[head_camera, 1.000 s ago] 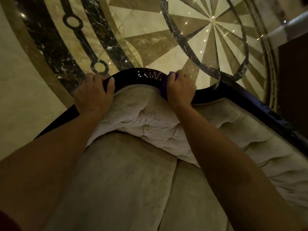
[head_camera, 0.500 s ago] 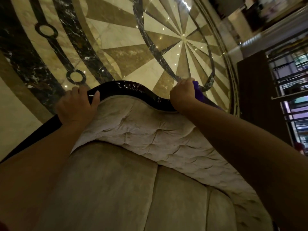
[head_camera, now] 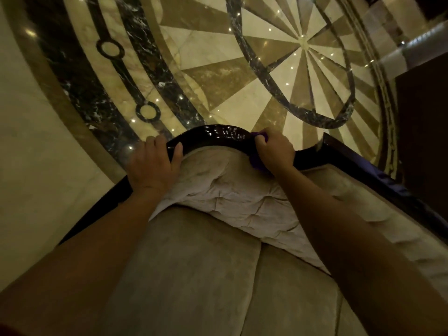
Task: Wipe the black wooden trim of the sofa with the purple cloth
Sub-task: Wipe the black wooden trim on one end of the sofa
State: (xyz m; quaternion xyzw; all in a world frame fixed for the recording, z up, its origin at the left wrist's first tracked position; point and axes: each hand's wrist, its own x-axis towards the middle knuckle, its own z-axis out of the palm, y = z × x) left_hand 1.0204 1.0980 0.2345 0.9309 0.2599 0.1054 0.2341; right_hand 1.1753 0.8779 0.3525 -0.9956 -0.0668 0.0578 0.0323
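While the head camera looks steeply down over the sofa back, the count reads: one patterned marble floor (head_camera: 213, 76), one sofa (head_camera: 194, 275), one black wooden trim (head_camera: 218, 137), two bare forearms, two hands, one purple cloth (head_camera: 257, 162). Floor: inlaid beige, brown and dark stone in a radiating pattern with curved dark bands and two ring motifs, dotted with small light reflections. Sofa: beige, tufted backrest below the trim, smooth seat cushions nearest the camera. Trim: glossy black, arched at the centre of the backrest, running down to both sides; right run continues along the backrest edge toward a dark panel (head_camera: 426, 141) at far right. Left hand (head_camera: 155, 166): grip curled over the trim left of the arch, fingers over the far side, thumb lying on the near face; holds only the wood. Right hand (head_camera: 275, 151): grip closed round the purple cloth, pressing it onto the trim just right of the arch. Cloth mostly hidden by the hand; purple shows above the knuckles and below the palm, against the upholstery.
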